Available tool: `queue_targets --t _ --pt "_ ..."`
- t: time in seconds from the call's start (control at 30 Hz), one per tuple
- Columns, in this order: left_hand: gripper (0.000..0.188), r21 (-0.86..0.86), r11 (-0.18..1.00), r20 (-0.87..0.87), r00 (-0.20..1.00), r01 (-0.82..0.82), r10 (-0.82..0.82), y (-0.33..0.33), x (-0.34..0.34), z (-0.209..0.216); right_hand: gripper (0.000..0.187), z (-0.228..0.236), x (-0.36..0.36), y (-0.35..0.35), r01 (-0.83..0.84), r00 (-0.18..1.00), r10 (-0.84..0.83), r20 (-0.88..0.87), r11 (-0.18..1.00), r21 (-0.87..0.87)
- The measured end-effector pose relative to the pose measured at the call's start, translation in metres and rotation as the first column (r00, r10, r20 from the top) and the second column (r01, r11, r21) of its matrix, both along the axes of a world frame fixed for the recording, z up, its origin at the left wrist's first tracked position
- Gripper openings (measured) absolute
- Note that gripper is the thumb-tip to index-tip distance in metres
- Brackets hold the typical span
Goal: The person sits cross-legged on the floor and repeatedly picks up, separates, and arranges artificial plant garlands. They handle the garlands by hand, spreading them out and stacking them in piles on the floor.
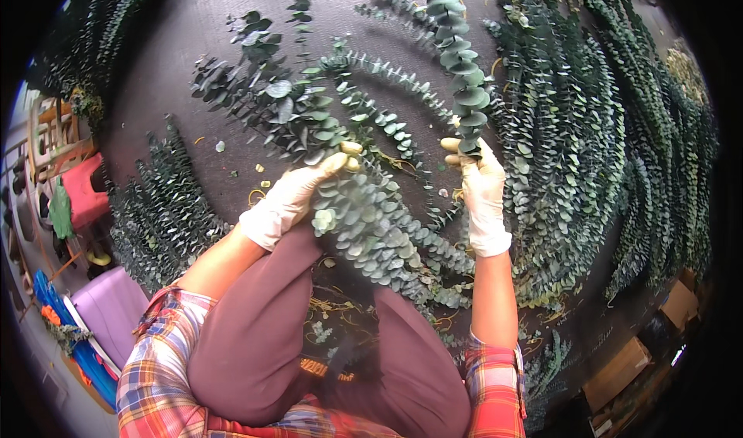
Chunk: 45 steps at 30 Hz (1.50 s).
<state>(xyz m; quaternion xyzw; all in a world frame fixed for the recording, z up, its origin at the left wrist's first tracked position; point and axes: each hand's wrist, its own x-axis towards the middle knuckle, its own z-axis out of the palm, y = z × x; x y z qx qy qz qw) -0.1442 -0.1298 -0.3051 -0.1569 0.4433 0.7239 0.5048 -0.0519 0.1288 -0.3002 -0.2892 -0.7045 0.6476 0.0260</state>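
Note:
My left hand (292, 196), in a pale, thin glove with yellowed fingertips, is closed around a bunch of eucalyptus stems (290, 105). Their grey-green leaves fan out beyond the fist, and more leafy lengths (375, 237) hang below it over my lap. To the right, my right hand (483, 190), gloved the same way, pinches a single eucalyptus branch (463, 66) by its near end. This branch points away from me, its round leaves stacked along the stem. Between the hands, loose eucalyptus sprigs (387, 121) lie on the dark surface.
A thick pile of eucalyptus (565, 136) covers the right side, and a smaller heap (166, 206) lies at the left. Cardboard boxes (617, 374) stand at the lower right. A red chair (81, 193) and a purple stool (111, 314) are at the far left.

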Motion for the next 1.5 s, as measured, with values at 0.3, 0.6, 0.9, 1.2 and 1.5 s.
queue_targets --t 0.3,0.6,0.9,1.2,1.5 --pt "0.033 0.029 0.999 0.006 0.999 0.032 -0.033 0.002 0.003 0.004 0.043 0.002 -0.013 -0.075 -0.383 0.918 0.391 0.063 0.835 0.396" --pt "0.035 -0.013 1.000 -0.055 0.998 0.021 -0.022 0.004 0.005 0.009 0.038 0.002 -0.005 -0.103 -0.595 0.754 0.627 0.195 0.527 0.607" --pt "0.019 0.039 0.955 0.332 0.905 -0.295 0.267 -0.006 -0.004 -0.005 0.050 -0.031 -0.051 -0.044 -0.412 0.908 0.415 0.056 0.863 0.292" --pt "0.021 -0.013 0.959 0.293 0.916 -0.284 0.275 -0.010 0.006 -0.014 0.054 -0.100 -0.108 -0.037 -0.243 0.966 0.169 0.198 0.312 0.919" --pt "0.011 -0.172 0.929 0.418 0.830 -0.327 0.370 -0.017 0.004 -0.013 0.021 -0.079 -0.073 -0.014 -0.449 0.891 0.324 0.317 0.533 0.717"
